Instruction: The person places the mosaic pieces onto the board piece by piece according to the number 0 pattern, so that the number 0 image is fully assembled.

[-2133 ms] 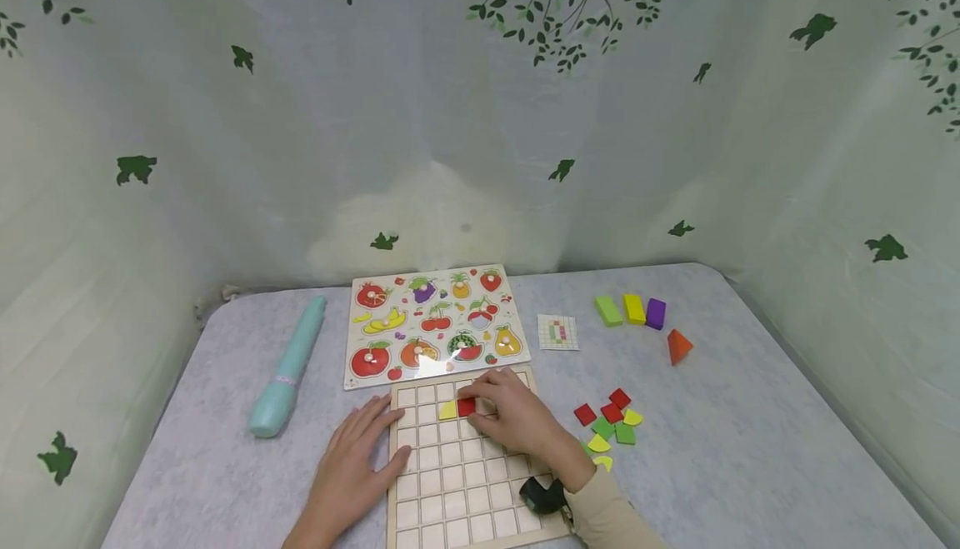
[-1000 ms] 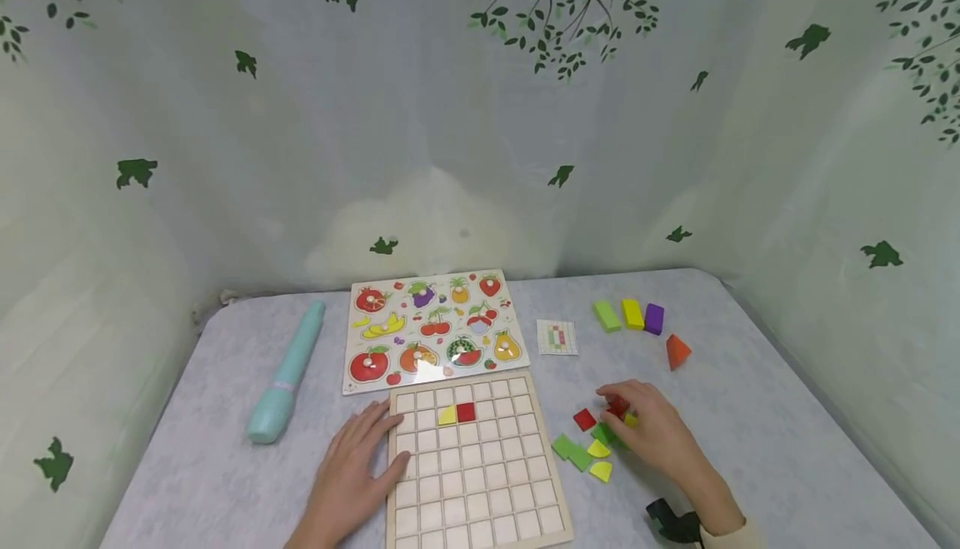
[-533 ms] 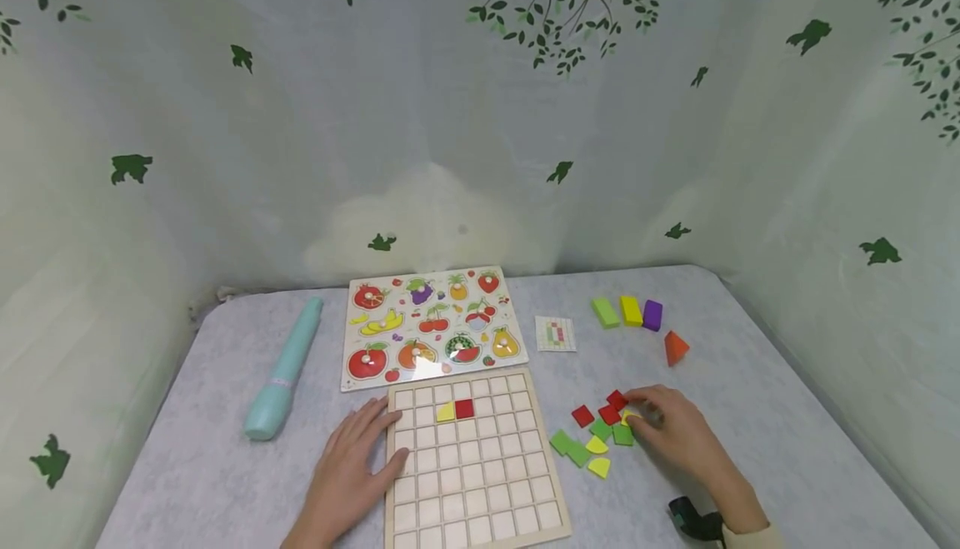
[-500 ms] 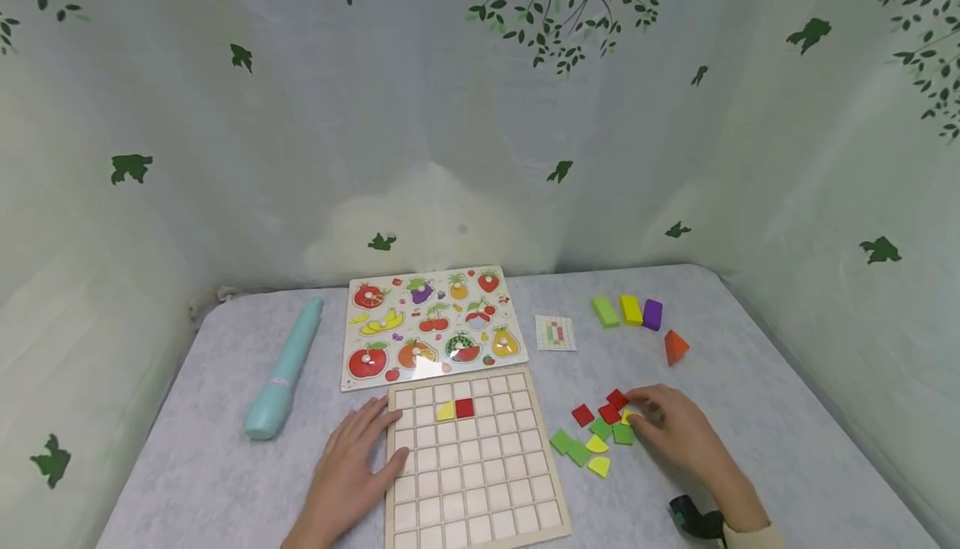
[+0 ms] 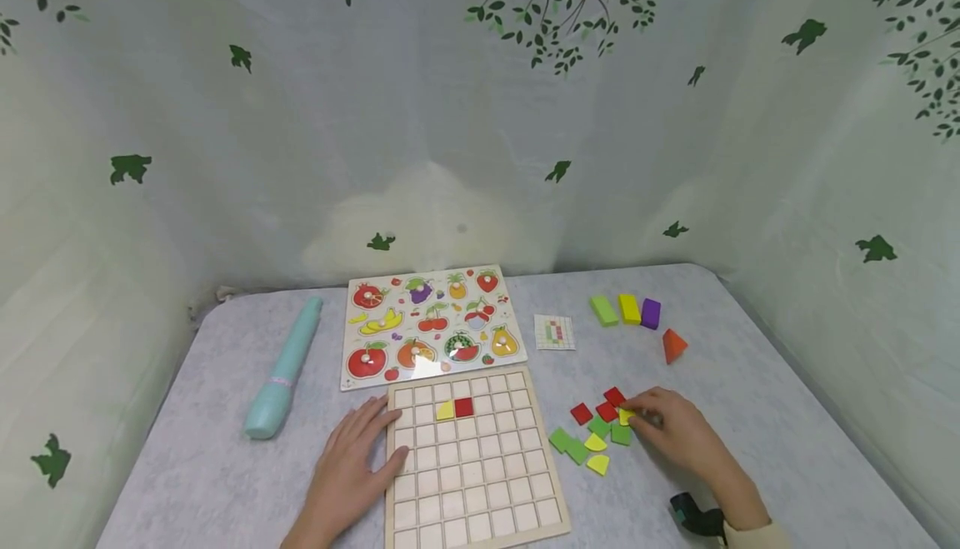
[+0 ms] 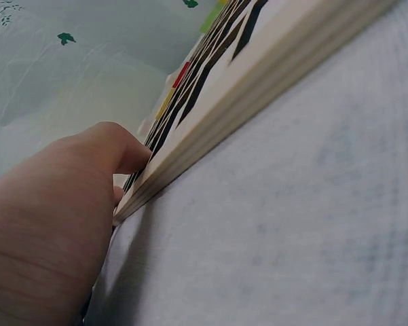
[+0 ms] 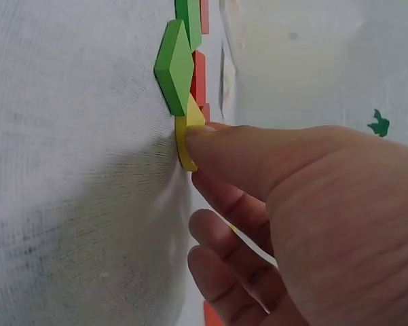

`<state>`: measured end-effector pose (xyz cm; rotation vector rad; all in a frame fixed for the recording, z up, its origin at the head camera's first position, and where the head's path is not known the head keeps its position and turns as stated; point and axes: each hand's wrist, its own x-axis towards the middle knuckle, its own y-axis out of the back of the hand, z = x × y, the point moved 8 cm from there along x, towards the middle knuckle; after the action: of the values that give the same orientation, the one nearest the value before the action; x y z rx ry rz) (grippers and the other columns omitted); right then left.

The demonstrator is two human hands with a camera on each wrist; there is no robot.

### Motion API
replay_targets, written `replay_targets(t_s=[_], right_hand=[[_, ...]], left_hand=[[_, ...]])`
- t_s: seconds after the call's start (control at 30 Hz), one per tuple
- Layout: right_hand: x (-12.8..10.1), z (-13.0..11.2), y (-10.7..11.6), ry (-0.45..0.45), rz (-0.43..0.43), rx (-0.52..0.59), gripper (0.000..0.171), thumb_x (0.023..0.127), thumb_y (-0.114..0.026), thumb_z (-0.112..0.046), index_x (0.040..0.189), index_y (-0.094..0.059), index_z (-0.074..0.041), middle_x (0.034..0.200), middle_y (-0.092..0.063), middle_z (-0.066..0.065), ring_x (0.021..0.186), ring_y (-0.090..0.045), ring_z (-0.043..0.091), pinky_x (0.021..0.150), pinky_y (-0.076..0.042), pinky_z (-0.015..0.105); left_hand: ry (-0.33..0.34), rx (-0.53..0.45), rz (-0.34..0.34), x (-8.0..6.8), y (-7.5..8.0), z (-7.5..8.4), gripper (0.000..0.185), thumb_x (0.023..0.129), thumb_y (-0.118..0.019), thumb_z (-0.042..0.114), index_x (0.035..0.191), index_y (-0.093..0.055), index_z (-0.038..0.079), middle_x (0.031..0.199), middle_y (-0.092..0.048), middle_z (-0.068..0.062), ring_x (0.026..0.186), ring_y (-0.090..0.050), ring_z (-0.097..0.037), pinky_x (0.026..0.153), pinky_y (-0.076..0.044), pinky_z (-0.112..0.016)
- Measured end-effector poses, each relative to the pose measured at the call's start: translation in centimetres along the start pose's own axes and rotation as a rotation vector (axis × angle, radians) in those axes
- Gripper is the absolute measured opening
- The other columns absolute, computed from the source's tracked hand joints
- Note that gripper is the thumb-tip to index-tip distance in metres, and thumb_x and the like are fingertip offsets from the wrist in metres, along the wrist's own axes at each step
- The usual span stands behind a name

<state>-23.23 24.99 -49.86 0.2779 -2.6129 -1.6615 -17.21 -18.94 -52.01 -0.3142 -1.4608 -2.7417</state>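
Back for another

On my feed the right hand (image 5: 678, 434) has left the red square (image 5: 463, 406) in the grid board (image 5: 474, 476); its grip now pinches a yellow piece (image 7: 182, 132) on the table (image 5: 780, 424), right of the board, so I judge a fresh pick is underway. The left hand (image 5: 351, 470) lies with fingers outstretched over the board's edge. Leaf-printed cloth (image 5: 450, 124) hangs behind the pale grey table.

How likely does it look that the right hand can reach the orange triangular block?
Probably yes: nothing shows between the right hand and the orange triangular block, though the hand's fingers are at a yellow tile.
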Motion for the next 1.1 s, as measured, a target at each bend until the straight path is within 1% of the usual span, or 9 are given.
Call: replay_targets(t_s=[0.1, 0.27, 0.33, 0.43, 0.6, 0.73, 0.87, 1.0, 1.1], right_hand=[[0.0, -0.3, 0.0, 0.012, 0.002, -0.005, 0.024, 0.086, -0.084, -0.015, 0.109, -0.078, -0.016, 0.102, -0.071, -0.002, 0.092, -0.063, 0.015, 0.083, -0.06, 0.039], [0.2, -0.8, -0.2, 0.014, 0.038, -0.027, 0.025, 0.083, -0.087, -0.024, 0.104, -0.077, -0.016, 0.098, -0.069, -0.004, 0.087, -0.058, 0.013, 0.077, -0.057, 0.034], [0.3, -0.9, -0.3, 0.009, 0.045, -0.03, 0.025, 0.083, -0.088, -0.024, 0.103, -0.077, -0.016, 0.097, -0.069, -0.004, 0.086, -0.058, 0.014, 0.077, -0.057, 0.035], [0.4, -0.9, -0.4, -0.009, 0.031, -0.035, 0.024, 0.083, -0.087, -0.023, 0.103, -0.077, -0.015, 0.098, -0.069, -0.002, 0.088, -0.06, 0.015, 0.079, -0.058, 0.038], [0.3, -0.1, 0.0, -0.096, 0.022, -0.053, 0.029, 0.083, -0.087, -0.02, 0.108, -0.075, -0.01, 0.102, -0.071, 0.003, 0.09, -0.062, 0.019, 0.083, -0.061, 0.045], [0.3, 0.6, 0.2, -0.16, 0.029, -0.056, 0.036, 0.084, -0.087, -0.024, 0.111, -0.073, -0.006, 0.102, -0.072, 0.006, 0.09, -0.063, 0.022, 0.083, -0.061, 0.047], [0.5, 0.9, 0.2, -0.189, 0.025, -0.061, 0.038, 0.082, -0.089, -0.028, 0.108, -0.074, -0.005, 0.099, -0.072, 0.006, 0.089, -0.063, 0.022, 0.084, -0.061, 0.048], [0.5, 0.9, 0.2, -0.191, 0.01, -0.068, 0.034, 0.081, -0.088, -0.024, 0.106, -0.074, -0.005, 0.094, -0.07, 0.006, 0.085, -0.06, 0.021, 0.082, -0.061, 0.046], [0.6, 0.7, 0.2, -0.18, 0.006, -0.062, 0.033, 0.083, -0.086, -0.017, 0.11, -0.073, -0.004, 0.093, -0.069, 0.005, 0.082, -0.059, 0.019, 0.079, -0.061, 0.042]], left_hand=[[0.007, -0.001, -0.005, 0.0, 0.0, 0.0, 0.052, 0.089, -0.08, 0.034, 0.135, -0.066, 0.015, 0.156, -0.05, -0.01, 0.149, -0.039, -0.033, 0.123, -0.026, -0.056], [0.002, -0.011, 0.007, -0.1, 0.2, 0.1, 0.052, 0.088, -0.08, 0.032, 0.134, -0.066, 0.014, 0.156, -0.051, -0.01, 0.149, -0.04, -0.033, 0.123, -0.026, -0.056], [-0.002, -0.013, 0.014, -0.2, 0.2, 0.1, 0.052, 0.088, -0.081, 0.032, 0.134, -0.066, 0.014, 0.156, -0.051, -0.01, 0.149, -0.04, -0.033, 0.123, -0.026, -0.056], [-0.001, -0.008, 0.016, -0.3, 0.2, 0.0, 0.052, 0.088, -0.081, 0.032, 0.135, -0.066, 0.015, 0.156, -0.051, -0.009, 0.149, -0.04, -0.032, 0.123, -0.026, -0.056], [0.005, 0.006, 0.006, -0.1, 0.1, 0.0, 0.053, 0.089, -0.08, 0.035, 0.136, -0.065, 0.016, 0.158, -0.049, -0.007, 0.15, -0.039, -0.032, 0.123, -0.026, -0.056], [0.021, -0.005, -0.007, 0.3, 0.1, -0.1, 0.051, 0.09, -0.079, 0.034, 0.135, -0.065, 0.016, 0.157, -0.049, -0.007, 0.149, -0.039, -0.032, 0.123, -0.026, -0.057], [0.038, -0.039, -0.022, 1.2, 0.4, 0.2, 0.049, 0.092, -0.077, 0.034, 0.135, -0.065, 0.015, 0.156, -0.05, -0.01, 0.146, -0.042, -0.034, 0.12, -0.031, -0.06], [0.061, -0.048, -0.065, 2.1, 0.5, 0.7, 0.052, 0.093, -0.075, 0.035, 0.139, -0.063, 0.013, 0.156, -0.049, -0.012, 0.146, -0.041, -0.036, 0.117, -0.034, -0.063], [0.05, -0.042, -0.063, 2.4, 0.5, 0.6, 0.054, 0.093, -0.076, 0.035, 0.14, -0.062, 0.012, 0.156, -0.048, -0.012, 0.145, -0.041, -0.035, 0.116, -0.036, -0.064]])
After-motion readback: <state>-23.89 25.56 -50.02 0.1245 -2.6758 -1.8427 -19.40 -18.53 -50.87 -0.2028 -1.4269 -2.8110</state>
